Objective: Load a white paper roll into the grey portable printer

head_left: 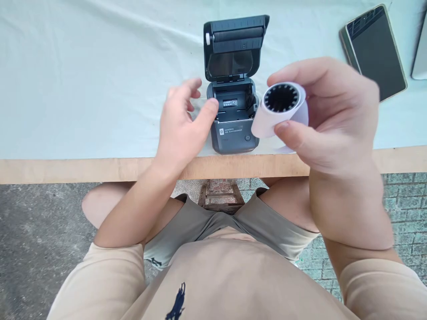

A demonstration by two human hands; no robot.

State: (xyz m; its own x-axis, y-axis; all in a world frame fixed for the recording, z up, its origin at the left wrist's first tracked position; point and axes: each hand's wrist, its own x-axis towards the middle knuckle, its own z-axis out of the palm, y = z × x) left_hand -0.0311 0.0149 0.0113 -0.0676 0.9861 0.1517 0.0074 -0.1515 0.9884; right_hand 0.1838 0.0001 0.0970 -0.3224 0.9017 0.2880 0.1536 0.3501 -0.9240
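A small dark label printer (233, 133) stands near the front edge of the table with its lid (233, 46) swung up, so the hollow paper bay shows. My right hand (333, 115) grips a roll of white paper (267, 120) between thumb and fingers, tilted, just right of the printer. The roll has a black toothed core, and a loose end of paper hangs beneath it. At the printer's left side is my left hand (183, 115), fingers apart and nothing in them. Its thumb tip is at the rim of the bay; whether it touches cannot be made out.
A dark-screened phone (376, 53) in a case lies at the back right. The corner of a grey device (420, 58) shows at the right edge. Pale cloth (100, 80) covers the table behind a bare wooden front edge (66, 171).
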